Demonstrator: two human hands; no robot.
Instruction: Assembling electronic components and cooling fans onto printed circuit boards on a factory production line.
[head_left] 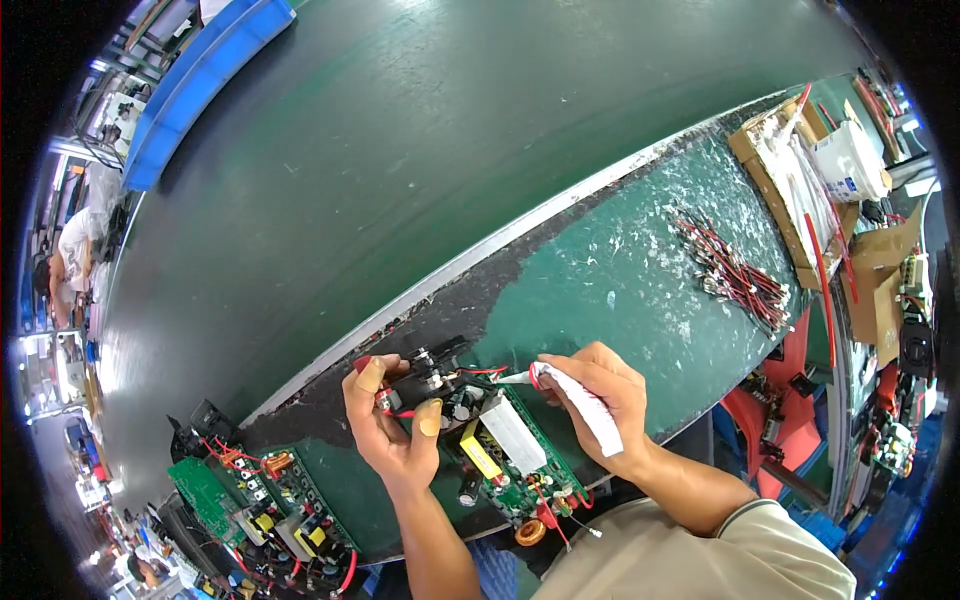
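Note:
A green circuit board (553, 462) lies at the bench's near edge, in front of my body. It bears a silver metal block (515, 432), a yellow-wrapped transformer (481, 452) and a copper coil (530, 532) at its near end. My left hand (390, 445) is closed on the board's far left end, thumb and fingers around black parts with red wires there. In my right hand (615, 395) is a white squeeze tube (585, 405), tilted so that its narrow nozzle points left at the board's far end. Whether the nozzle touches anything I cannot tell.
More circuit boards (205, 495) lie at the left. A bundle of red and black wires (740, 275) rests on the bench's right part, near a cardboard tray (765, 180) and a white tub (850, 165). Beyond a metal rail (480, 250) stretches a dark green surface (400, 150) with a blue bin (190, 90).

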